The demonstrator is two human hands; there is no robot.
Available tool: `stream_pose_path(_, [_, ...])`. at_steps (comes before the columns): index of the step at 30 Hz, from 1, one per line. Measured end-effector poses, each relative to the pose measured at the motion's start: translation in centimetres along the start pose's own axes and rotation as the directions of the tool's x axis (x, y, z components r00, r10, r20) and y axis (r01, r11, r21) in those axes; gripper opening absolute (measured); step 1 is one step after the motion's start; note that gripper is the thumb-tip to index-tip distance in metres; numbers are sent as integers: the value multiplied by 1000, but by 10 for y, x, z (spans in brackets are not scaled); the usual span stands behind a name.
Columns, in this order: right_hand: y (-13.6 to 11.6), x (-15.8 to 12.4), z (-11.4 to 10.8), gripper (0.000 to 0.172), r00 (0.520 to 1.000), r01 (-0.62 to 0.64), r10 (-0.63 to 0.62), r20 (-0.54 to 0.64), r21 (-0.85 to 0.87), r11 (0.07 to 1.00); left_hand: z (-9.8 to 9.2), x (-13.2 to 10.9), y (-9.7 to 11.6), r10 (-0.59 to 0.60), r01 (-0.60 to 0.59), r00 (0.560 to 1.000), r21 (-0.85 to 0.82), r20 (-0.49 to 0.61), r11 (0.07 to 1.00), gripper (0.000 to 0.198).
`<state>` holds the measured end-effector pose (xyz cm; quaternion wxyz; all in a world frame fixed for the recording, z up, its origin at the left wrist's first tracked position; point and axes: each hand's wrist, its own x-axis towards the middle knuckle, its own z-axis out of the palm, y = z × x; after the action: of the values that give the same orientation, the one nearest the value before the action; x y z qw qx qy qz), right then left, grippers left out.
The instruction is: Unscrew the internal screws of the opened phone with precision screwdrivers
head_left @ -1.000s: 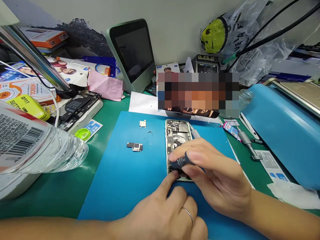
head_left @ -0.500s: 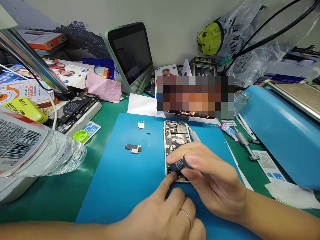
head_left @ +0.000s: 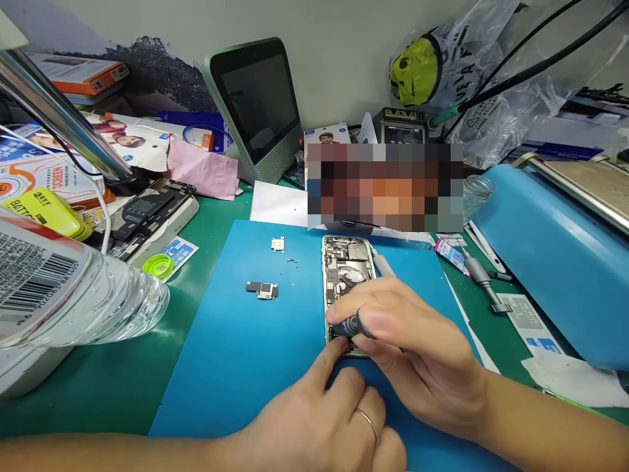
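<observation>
An opened phone [head_left: 345, 269] lies lengthwise on the blue work mat [head_left: 246, 354], its inner boards showing. My right hand [head_left: 417, 354] grips a dark-handled screwdriver [head_left: 350, 325], held down onto the phone's near end. My left hand [head_left: 324, 419], with a ring on one finger, rests on the mat, and its forefinger presses the phone's near edge. Two small removed parts lie to the left: a dark bracket [head_left: 263, 289] and a small metal plate [head_left: 278, 244].
A clear plastic bottle [head_left: 73, 288] lies at the near left, with a green cap [head_left: 158, 265] beside it. Another opened phone [head_left: 150, 213] sits at the left. A tablet-like screen [head_left: 258, 105] stands behind. A second screwdriver [head_left: 479, 275] and a blue machine [head_left: 555, 262] are at the right.
The view has shifted slightly. My right hand's fingers have turned a little on the screwdriver; both hands stay at the phone's near end.
</observation>
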<state>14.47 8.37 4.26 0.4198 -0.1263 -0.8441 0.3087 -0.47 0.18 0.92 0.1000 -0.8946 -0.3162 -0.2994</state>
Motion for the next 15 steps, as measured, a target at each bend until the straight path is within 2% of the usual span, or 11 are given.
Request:
stream_pose_path(7, [0,-2,3,55,999,16,-18,-37,-66,998,-2,0,-1,22,-22,998,-1,60,1000,27])
stream_pose_path(13, [1,0,0,60,999,1,-3,-39,-51,999,-1,0,-1,9,-9,1000,4,26,1000,26])
stream_pose_path(15, [2,2,-3,61,996,2,-4,-85,-19,1000,-2,0,-1,8,-8,999,4,33,1000,28])
